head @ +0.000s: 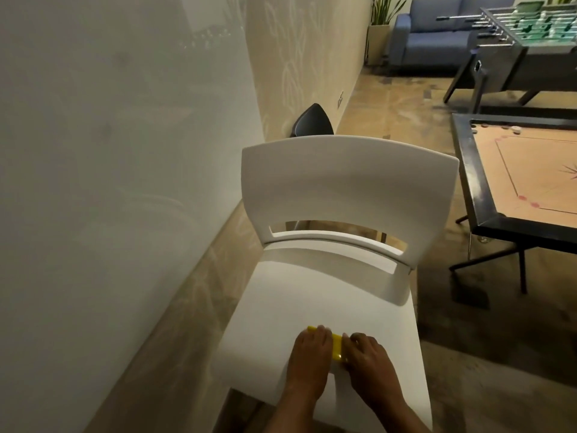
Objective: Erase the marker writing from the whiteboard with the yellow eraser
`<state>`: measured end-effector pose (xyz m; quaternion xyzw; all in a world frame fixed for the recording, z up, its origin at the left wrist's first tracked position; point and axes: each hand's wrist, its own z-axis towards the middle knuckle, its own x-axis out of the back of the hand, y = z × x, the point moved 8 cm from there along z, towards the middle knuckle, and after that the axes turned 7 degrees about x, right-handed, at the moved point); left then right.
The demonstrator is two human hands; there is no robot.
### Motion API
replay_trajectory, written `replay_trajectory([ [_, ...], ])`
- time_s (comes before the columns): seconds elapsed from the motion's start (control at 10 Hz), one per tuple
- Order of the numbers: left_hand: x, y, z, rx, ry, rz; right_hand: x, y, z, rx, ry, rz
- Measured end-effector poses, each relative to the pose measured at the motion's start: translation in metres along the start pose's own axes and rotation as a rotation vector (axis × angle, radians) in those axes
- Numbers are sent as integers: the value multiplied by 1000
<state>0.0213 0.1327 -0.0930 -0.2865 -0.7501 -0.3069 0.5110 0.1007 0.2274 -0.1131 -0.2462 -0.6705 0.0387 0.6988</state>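
The yellow eraser lies on the seat of a white chair, mostly covered by both hands. My left hand rests over its left part, fingers curled on it. My right hand grips its right end. The whiteboard fills the left side on the wall; its surface looks pale with faint smudges and no clear writing visible.
A carrom board table stands to the right of the chair. Behind it is a foosball table, with a blue sofa and a potted plant at the back. A dark chair sits behind the white one.
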Motion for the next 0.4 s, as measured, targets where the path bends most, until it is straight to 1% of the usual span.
replay_trajectory([
  [0.1, -23, -1, 10, 39, -56, -22, -16, 22, -2, -25, -42, -7],
  [0.2, -32, -1, 13, 37, -126, -83, -19, 34, 1, -65, -76, 6],
  [0.3, -6, -3, 17, 1, -148, -119, -12, 38, 11, -16, -89, 48],
  [0.4, 8, -1, 22, 8, -208, -129, -14, 37, 16, 16, -156, 53],
])
